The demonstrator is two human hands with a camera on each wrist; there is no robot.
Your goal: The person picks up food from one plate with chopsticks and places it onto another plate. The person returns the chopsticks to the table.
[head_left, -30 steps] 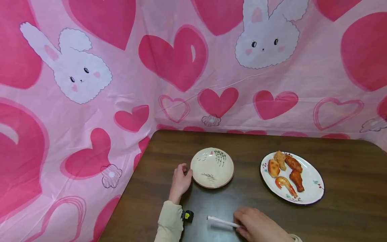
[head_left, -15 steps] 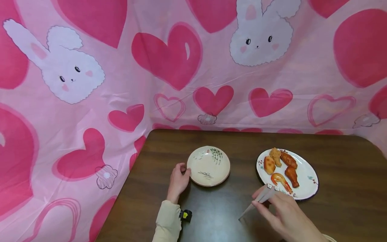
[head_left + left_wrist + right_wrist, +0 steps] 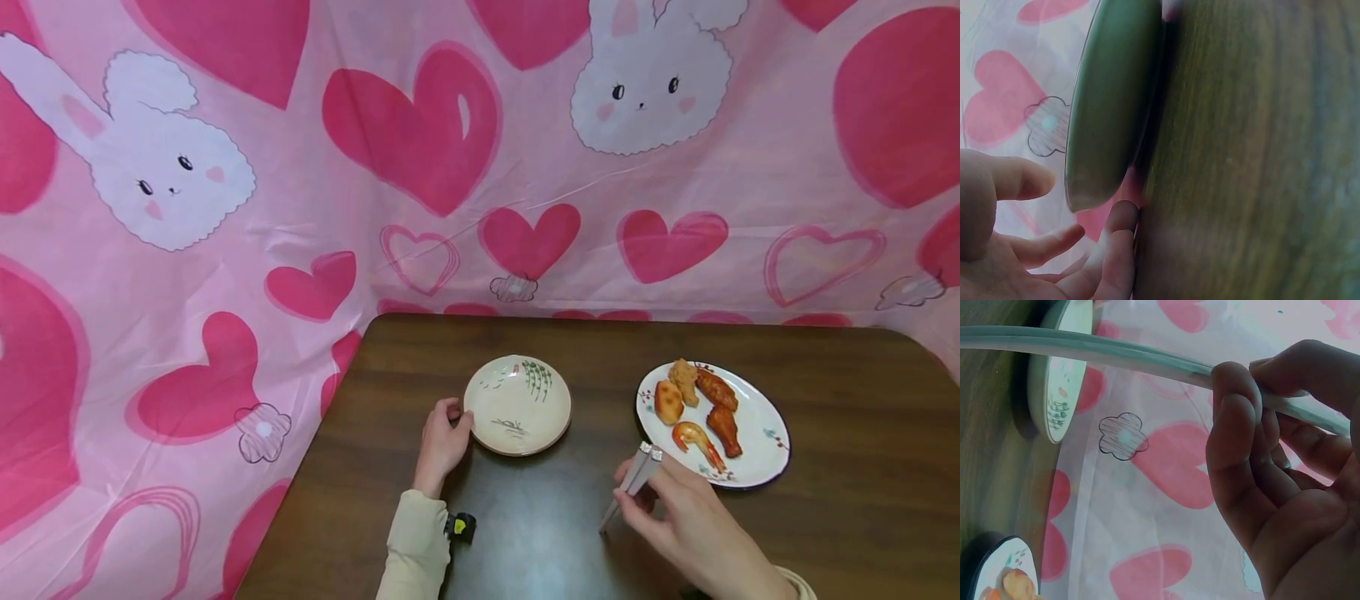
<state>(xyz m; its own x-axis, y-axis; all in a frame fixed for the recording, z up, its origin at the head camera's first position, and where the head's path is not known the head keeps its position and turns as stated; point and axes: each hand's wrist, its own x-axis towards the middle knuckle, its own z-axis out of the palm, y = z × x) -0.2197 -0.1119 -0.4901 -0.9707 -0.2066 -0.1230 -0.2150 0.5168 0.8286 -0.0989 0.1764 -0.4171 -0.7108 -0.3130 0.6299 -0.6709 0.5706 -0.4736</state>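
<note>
Here I am on the head camera: the right hand [image 3: 686, 508] pinches a pair of chopsticks [image 3: 636, 477] between thumb and fingers, the sticks slim, pale and smooth, with squared silvery ends tilted upward and the lower tips slanting down over the worktop [image 3: 540, 542]. Whether those tips touch the wood, I can't tell. Over on the left, the left hand [image 3: 442, 446] sits at the side of a round cream dish [image 3: 517, 408]; in the left wrist view thumb and fingers stand apart around its curved, glazed wall, and I can't make out a firm contact. A thin brown rim rings the dish, with green sprigs painted inside.

To the right I've got an oval white plate [image 3: 757, 462], glossy and dark-edged, holding a curved orange shrimp [image 3: 697, 444], a browned drumstick [image 3: 723, 432], a glazed wing [image 3: 716, 390], a craggy fried piece [image 3: 684, 379] and a smooth golden bun [image 3: 668, 402]. The food lies mostly toward the plate's left, leaving white surface on its right.

Edges now: dark, streaky wood with rounded back corners, meeting a creased pink cloth [image 3: 360, 208] behind. I see a wide strip of wood between dish and plate, more right of the plate, and a narrower margin left of the dish.
</note>
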